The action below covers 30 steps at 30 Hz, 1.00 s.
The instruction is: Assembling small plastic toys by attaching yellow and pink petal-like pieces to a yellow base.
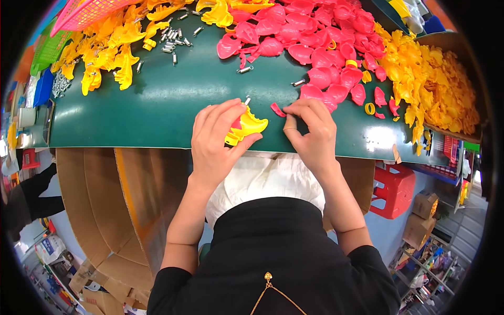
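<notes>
Near the front edge of the green table (173,113), my left hand (215,139) is closed around a curved yellow plastic part (252,125). A bit of pink shows inside that part, and a small metal spring (247,100) sticks up at its top. To the right, my right hand (315,128) pinches the end of a small pink plastic piece (277,109) between thumb and fingertips. The two hands are a short gap apart. Just beyond them lies a heap of pink shell-like parts (320,52), with a loose spring (245,69) on the table in front of it.
Yellow parts (126,65) and several springs (170,39) lie at the far left beside a pink basket (86,13). More yellow parts (420,73) spill from a cardboard box (467,50) at right. Below the table stand an open carton (94,205) and a red stool (396,191).
</notes>
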### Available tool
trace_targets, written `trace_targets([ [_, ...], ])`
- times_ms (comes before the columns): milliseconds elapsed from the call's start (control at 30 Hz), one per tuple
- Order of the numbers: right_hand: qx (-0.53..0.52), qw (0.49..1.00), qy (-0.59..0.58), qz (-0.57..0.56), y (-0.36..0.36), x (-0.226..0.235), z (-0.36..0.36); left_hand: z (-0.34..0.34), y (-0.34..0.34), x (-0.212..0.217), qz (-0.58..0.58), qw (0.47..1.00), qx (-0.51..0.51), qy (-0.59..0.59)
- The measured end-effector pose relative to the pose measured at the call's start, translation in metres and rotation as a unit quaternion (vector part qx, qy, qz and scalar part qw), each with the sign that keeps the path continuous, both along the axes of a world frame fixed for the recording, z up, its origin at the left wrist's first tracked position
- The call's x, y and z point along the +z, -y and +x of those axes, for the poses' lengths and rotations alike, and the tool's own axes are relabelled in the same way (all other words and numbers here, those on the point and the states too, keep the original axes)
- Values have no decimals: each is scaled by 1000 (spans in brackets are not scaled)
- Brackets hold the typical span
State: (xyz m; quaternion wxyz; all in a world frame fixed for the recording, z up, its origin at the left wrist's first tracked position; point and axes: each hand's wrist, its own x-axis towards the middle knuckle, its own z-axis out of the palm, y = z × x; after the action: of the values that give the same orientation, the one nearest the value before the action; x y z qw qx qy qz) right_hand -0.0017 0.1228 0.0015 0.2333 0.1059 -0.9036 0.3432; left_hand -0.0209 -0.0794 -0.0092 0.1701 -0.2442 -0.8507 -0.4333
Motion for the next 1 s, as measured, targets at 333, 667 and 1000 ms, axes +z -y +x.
trace_targets([
  [333,24,998,46,-37,21,8,-7,2,0,-1,-5,1000,9,-3],
  [667,11,999,26,29,45,8,-8,1,1,-4,-5,1000,12,-7],
  [1000,73,996,47,35,27,11,0,3,-2,1,15,999,19,29],
])
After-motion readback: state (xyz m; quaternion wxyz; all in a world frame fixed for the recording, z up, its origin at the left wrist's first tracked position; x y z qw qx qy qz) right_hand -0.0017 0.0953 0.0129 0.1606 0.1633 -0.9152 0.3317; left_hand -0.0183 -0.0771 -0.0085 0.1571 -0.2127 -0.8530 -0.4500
